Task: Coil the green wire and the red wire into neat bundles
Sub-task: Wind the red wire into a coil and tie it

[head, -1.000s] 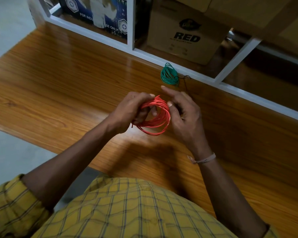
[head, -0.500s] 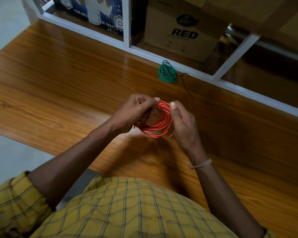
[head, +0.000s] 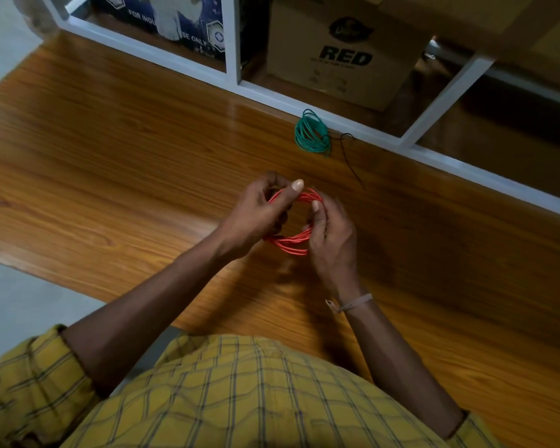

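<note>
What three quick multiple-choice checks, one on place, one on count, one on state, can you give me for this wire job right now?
1. Where is the green coil?
A. On the table by the white frame
B. In the left hand
C. On the cardboard box

2. How many wire coils show?
A. One
B. Two
C. Four

3. What is the state of the red coil?
A. Lying loose on the table
B. Held by both hands
C. Hanging from the frame

Key: 1 A, the green coil lies on the table against the frame. 2 B, one green and one red. 3 B, the left hand and right hand each grip a side of the loop.
</note>
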`<state>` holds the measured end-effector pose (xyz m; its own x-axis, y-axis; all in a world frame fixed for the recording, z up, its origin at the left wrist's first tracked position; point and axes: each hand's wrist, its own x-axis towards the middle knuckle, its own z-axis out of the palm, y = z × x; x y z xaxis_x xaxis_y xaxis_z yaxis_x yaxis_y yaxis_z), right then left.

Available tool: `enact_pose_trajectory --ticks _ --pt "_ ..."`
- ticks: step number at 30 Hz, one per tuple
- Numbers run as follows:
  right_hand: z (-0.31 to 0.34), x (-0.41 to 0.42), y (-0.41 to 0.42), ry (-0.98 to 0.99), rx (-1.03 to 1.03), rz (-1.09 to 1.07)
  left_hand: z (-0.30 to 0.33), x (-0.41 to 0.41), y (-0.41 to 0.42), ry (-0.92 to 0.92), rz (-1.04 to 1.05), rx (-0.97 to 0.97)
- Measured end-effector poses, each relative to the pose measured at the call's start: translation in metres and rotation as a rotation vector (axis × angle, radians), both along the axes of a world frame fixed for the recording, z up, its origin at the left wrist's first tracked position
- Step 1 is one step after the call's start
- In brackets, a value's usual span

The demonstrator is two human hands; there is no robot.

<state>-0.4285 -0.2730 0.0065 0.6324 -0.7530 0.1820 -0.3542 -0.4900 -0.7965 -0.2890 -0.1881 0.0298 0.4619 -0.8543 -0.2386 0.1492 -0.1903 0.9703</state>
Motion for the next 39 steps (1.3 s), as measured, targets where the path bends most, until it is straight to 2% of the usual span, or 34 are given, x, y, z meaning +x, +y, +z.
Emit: enact_pose_trajectory --ticks 2,7,9,11,14,21,24,34,39 --pt "-0.002 0.001 -0.003 -0.045 0.159 -0.02 -0.004 -0.001 -0.002 -0.059 0.038 -0.045" --pt "0.006 0.003 -0.007 -0.28 0.818 -0.07 -0.01 0.005 -0.006 -0.049 0.087 -0.087" --pt "0.009 0.004 -0.012 -0.294 0.955 -0.042 -0.011 0.007 -0.008 -0.028 0.08 -0.076" --pt "0.009 0.002 -0.021 -0.259 0.973 0.023 -0.01 0.009 -0.009 -0.016 0.066 -0.061" --pt "0.007 0.002 -0.041 -0.104 0.856 0.072 -0.009 0.014 -0.011 0.009 0.042 -0.025" --pt "-0.017 0.016 -0.121 0.318 0.128 -0.222 -0.014 0.023 -0.006 0.063 0.02 0.014" --pt "-0.029 0.029 -0.15 0.489 -0.083 -0.29 -0.016 0.02 -0.006 0.095 0.034 0.016" --pt "-0.06 0.051 -0.179 0.729 -0.246 -0.424 -0.015 0.01 0.0 0.137 0.052 0.009" --pt "-0.077 0.023 -0.185 0.763 -0.16 -0.543 -0.01 0.008 0.001 0.169 0.053 -0.006"
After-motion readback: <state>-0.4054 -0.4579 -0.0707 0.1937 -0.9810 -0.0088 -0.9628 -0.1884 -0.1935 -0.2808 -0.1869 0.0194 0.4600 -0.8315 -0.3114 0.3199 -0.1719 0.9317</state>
